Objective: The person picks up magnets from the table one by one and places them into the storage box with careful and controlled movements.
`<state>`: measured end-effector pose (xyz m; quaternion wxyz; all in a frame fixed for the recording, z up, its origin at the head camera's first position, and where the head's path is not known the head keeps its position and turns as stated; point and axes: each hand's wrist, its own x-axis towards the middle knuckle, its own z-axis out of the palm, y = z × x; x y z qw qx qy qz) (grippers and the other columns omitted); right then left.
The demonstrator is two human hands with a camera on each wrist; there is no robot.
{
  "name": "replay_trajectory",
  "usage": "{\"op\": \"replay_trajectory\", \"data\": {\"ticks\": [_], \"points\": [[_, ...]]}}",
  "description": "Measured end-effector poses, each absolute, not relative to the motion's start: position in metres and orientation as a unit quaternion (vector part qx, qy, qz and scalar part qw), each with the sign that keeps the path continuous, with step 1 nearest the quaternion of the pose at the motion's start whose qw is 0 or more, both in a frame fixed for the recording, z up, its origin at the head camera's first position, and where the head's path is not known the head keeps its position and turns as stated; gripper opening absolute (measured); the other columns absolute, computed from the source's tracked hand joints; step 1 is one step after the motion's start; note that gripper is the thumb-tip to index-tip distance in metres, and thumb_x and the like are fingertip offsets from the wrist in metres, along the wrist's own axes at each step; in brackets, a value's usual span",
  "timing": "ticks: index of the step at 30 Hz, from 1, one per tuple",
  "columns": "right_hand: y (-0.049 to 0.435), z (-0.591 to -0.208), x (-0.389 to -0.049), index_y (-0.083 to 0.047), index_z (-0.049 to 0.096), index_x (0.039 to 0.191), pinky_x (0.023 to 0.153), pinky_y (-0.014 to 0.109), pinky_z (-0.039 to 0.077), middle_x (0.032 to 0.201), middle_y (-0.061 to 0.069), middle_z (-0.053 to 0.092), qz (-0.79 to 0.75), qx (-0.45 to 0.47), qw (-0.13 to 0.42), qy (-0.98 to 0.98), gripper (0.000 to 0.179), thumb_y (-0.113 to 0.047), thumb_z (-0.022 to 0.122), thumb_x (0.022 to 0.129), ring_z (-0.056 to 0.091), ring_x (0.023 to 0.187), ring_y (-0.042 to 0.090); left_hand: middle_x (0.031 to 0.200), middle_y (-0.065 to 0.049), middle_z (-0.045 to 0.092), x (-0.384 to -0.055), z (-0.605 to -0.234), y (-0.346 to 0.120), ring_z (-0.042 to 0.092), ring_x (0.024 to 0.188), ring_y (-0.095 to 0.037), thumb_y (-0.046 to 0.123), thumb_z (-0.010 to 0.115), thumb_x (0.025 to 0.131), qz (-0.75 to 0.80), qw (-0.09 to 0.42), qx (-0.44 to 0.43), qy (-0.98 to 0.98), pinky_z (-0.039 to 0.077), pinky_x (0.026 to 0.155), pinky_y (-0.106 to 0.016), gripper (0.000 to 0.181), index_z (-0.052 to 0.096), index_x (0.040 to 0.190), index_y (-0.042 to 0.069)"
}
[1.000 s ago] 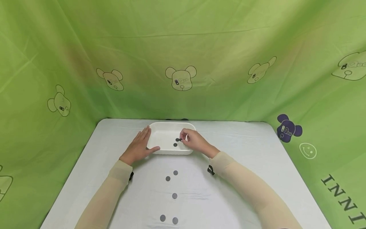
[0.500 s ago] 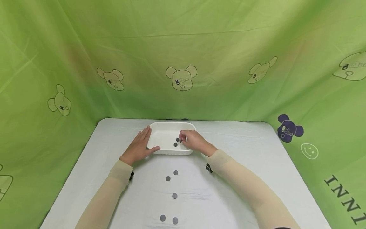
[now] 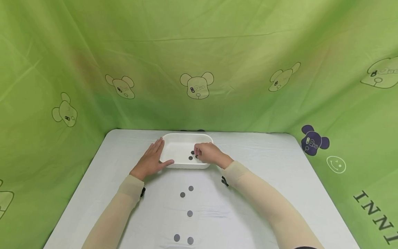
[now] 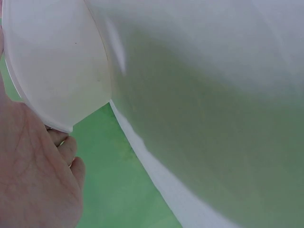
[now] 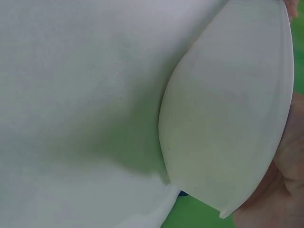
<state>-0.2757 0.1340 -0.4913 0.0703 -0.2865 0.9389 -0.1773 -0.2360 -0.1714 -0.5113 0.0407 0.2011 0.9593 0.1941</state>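
A white oblong tray (image 3: pixel 175 150) sits at the far side of the table. My left hand (image 3: pixel 149 160) rests on its left end, fingers straight along the rim and thumb on the front edge. My right hand (image 3: pixel 209 153) reaches into the right part of the tray. Thumb and forefinger pinch a small dark disc (image 3: pixel 196 156) low over the tray floor. Close by lie two more discs, one farther back (image 3: pixel 192 152) and one nearer (image 3: pixel 190 158). The left wrist view shows my left palm (image 4: pixel 35 171) beside the tray wall; in the right wrist view the fingertips are hidden.
Several grey discs lie on the white table (image 3: pixel 248 193) in front of the tray, among them a middle disc (image 3: pixel 190 213) and a near disc (image 3: pixel 190 240). A green printed curtain (image 3: pixel 199 45) surrounds the table at the back and sides.
My right hand has shifted slightly toward me inside the tray, and the pinched disc has come nearer with it. My left hand and the other discs have stayed put.
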Motion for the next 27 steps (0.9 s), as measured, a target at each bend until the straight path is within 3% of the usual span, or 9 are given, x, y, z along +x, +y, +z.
{"op": "replay_trajectory", "data": {"ticks": [9,27], "points": [[0.1319,-0.4860,-0.2726,-0.012,0.070,0.096,0.094,0.044,0.052,0.081,-0.004,0.068,-0.159,-0.287,0.072,0.942,0.012,-0.002,0.075,0.092,0.062,0.078,0.015,0.180,-0.013,0.000,-0.2363,-0.5118,-0.1712,0.005,0.167,-0.029,0.070,0.057,0.102,0.194,0.038,0.202,0.959,0.003,0.136,-0.042,0.111,0.006,0.171,0.000],[0.1308,-0.4866,-0.2712,-0.012,0.069,0.095,0.092,0.042,0.049,0.080,-0.003,0.069,-0.158,-0.274,0.072,0.946,0.010,-0.004,0.075,0.092,0.064,0.078,0.016,0.180,-0.014,0.000,-0.2339,-0.5085,-0.1705,0.005,0.167,-0.030,0.069,0.058,0.102,0.194,0.041,0.203,0.959,0.003,0.136,-0.043,0.111,0.006,0.170,-0.001]]}}
